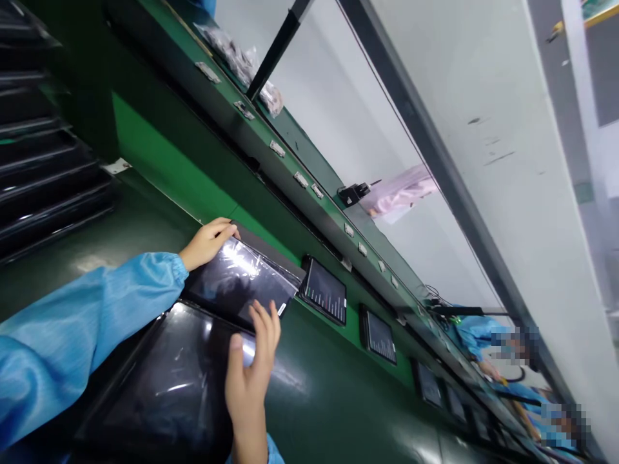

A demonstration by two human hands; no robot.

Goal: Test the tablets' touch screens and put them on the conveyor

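Left grip (207, 243) holds a shiny tablet (242, 274) by its edge, and the right grip (254, 367), spread wide, is near it.

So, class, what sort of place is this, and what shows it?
Probably an electronics factory's assembly or inspection line: tablets sit along a green strip, small parts line the ledge above, and people in blue workwear are farther along.

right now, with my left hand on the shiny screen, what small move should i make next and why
I'd probably bring the right hand onto the right end of the shiny screen: the left hand is at its left end, while the right's fingers are spread near the other.
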